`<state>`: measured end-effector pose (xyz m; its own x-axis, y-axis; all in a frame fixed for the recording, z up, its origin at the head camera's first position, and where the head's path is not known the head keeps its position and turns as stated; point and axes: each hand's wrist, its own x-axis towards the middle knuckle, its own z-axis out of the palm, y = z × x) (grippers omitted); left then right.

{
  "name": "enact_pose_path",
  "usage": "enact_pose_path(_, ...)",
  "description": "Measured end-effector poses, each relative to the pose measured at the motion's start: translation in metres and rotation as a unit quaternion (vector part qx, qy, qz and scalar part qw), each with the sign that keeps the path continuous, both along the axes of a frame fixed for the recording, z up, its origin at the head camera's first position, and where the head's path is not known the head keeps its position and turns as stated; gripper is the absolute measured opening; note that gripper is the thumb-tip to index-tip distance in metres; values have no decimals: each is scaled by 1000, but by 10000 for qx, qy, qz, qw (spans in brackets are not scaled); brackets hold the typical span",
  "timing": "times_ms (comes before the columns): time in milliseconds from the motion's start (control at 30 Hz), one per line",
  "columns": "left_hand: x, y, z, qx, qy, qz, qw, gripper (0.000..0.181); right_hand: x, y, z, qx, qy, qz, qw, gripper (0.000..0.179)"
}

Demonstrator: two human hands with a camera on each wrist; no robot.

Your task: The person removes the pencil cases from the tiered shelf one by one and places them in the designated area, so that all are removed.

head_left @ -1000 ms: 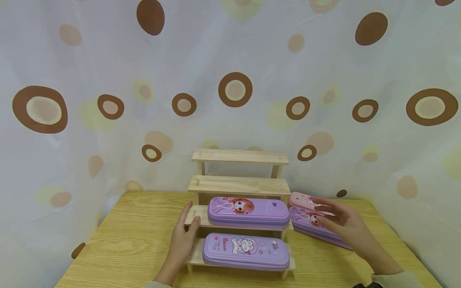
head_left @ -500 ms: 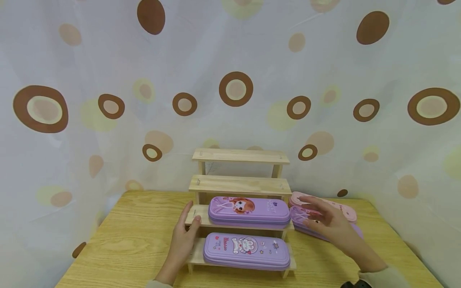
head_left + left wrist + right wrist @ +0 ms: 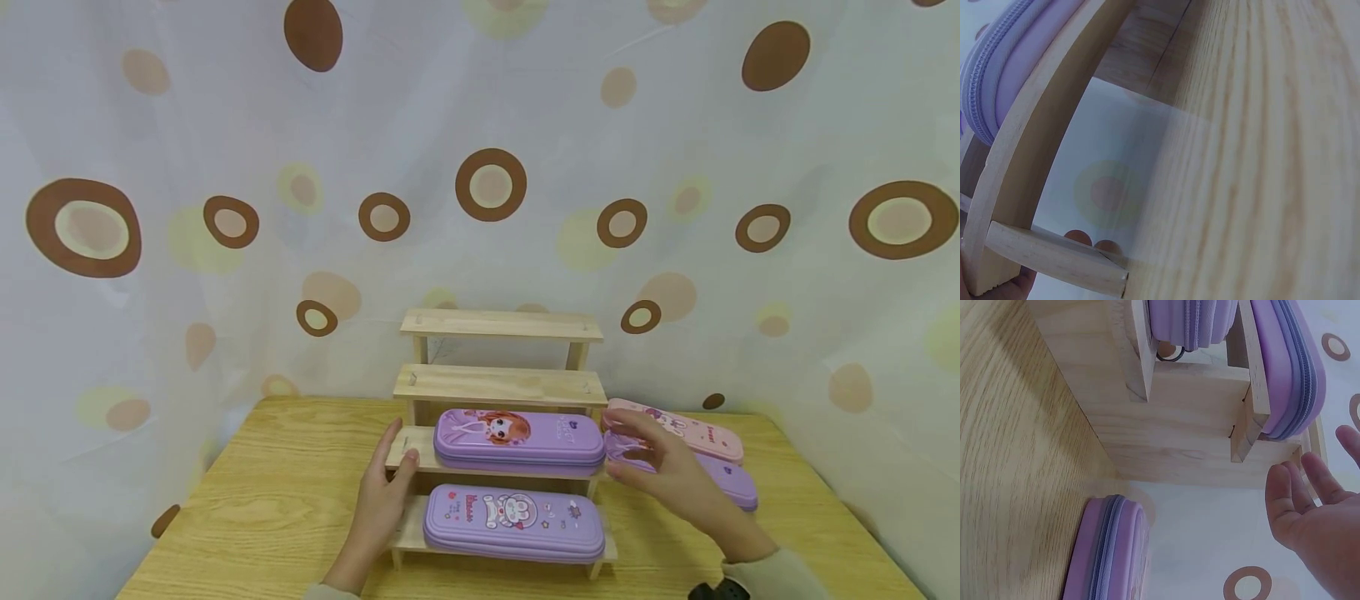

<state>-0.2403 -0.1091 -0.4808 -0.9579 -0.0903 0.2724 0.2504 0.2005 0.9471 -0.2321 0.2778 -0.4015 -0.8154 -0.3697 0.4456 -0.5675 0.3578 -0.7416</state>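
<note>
A wooden stepped rack (image 3: 498, 385) stands on the table. On its lowest step lies a lilac pencil case (image 3: 517, 523) with a cartoon astronaut rabbit; one step up is a purple pencil case (image 3: 551, 442) with a red-haired doll. My left hand (image 3: 381, 492) holds the left end of that second step, its thumb on top; in the left wrist view fingers (image 3: 1013, 289) show around the board's end. My right hand (image 3: 671, 475), fingers loosely bent and holding nothing, hovers beside the doll case's right end. The right wrist view shows a small gap between fingertips and case (image 3: 1294, 375).
Right of the rack, a pink pencil case (image 3: 712, 437) and another purple pencil case (image 3: 731, 482) lie side by side on the wooden table (image 3: 300, 483), partly behind my right hand. A spotted cloth (image 3: 525, 267) hangs behind and along both sides.
My right hand has moved left, from over the cases on the table to beside the rack's right end, uncovering more of the pink case. My left hand has stayed put.
</note>
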Motion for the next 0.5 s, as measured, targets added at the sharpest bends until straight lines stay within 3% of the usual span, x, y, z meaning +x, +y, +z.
enact_pose_path(500, -1, -1, -1, -16, 13, 15, 10000, 60, -5, -17, -1, 185, -237, -115, 9995, 67)
